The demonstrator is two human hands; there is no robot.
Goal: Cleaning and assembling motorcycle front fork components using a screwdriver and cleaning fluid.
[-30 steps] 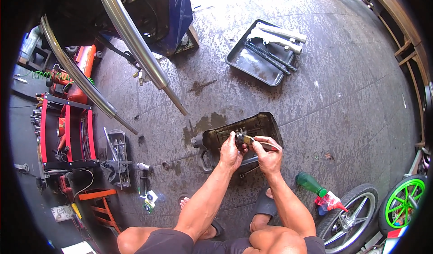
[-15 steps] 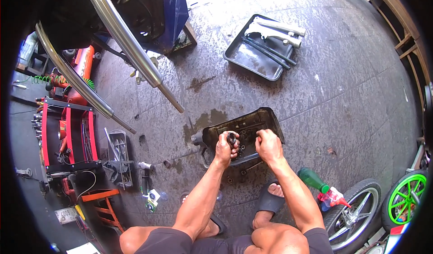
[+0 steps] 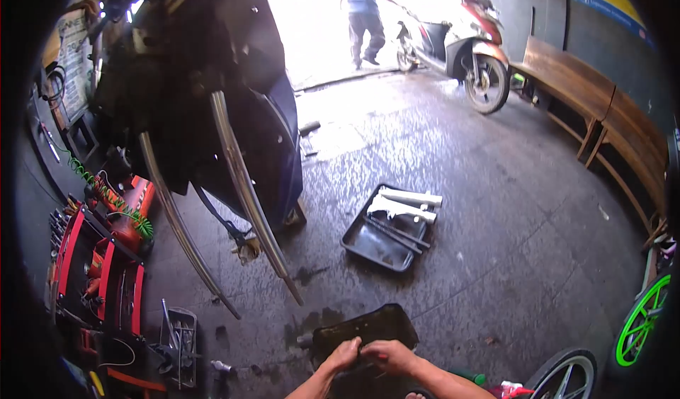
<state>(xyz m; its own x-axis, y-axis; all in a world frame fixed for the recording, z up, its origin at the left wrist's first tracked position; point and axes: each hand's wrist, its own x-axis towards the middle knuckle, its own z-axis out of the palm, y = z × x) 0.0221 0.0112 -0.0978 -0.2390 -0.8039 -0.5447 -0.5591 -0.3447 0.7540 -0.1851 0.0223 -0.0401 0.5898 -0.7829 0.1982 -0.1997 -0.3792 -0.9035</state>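
Note:
My left hand is closed over the dark drain pan, an oil-stained jug-shaped tray on the floor. Close beside it, my right hand has its fingers curled in toward the left. What they grip is dark and hidden between the fingers. The small parts lying in the pan cannot be made out now. Beyond it stands a black tray holding two pale metal fork legs and two long dark springs.
Two bare fork tubes hang from a motorcycle at left. A red tool rack and a narrow tool tray stand left. Wheels lie at lower right. Wooden benches, a scooter and a person are farther off.
The view has tilted up, bringing the scooter and the person into sight. My right hand has come over to my left hand. The dark ring in my left hand no longer shows.

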